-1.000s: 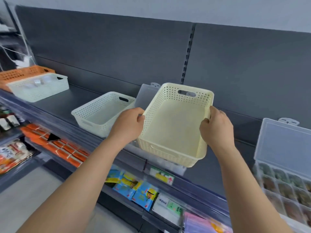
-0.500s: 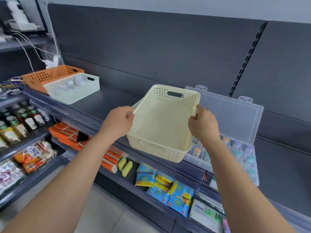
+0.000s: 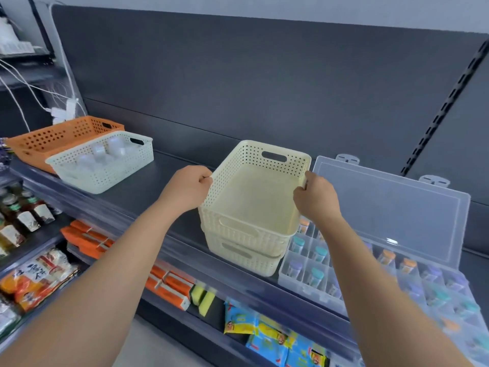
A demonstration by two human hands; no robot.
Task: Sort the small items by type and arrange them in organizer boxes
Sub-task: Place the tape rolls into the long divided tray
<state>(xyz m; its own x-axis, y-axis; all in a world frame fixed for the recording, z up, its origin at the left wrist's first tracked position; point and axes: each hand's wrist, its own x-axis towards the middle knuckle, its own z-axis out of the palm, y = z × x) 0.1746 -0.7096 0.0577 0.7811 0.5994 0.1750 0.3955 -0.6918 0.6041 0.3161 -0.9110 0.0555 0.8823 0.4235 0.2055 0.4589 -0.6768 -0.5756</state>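
While left hand (image 3: 187, 191) and right hand (image 3: 315, 200) pinch side rims of cream basket (image 3: 254, 197), it sits nested atop second basket (image 3: 244, 258) on shelf (image 3: 132, 202); clear vial organizer (image 3: 391, 207) at 3 o'clock. Best lower evenly, rims level, release together.

In the grip, a cream basket (image 3: 251, 202), hole-dotted; left of it a white basket (image 3: 105, 170) and orange basket (image 3: 53, 139); right, caps (image 3: 317, 272) perhaps teal, purple

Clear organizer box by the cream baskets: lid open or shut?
Open. The clear organizer box has its lid raised against the back panel; capped vials show uncovered in its compartments.
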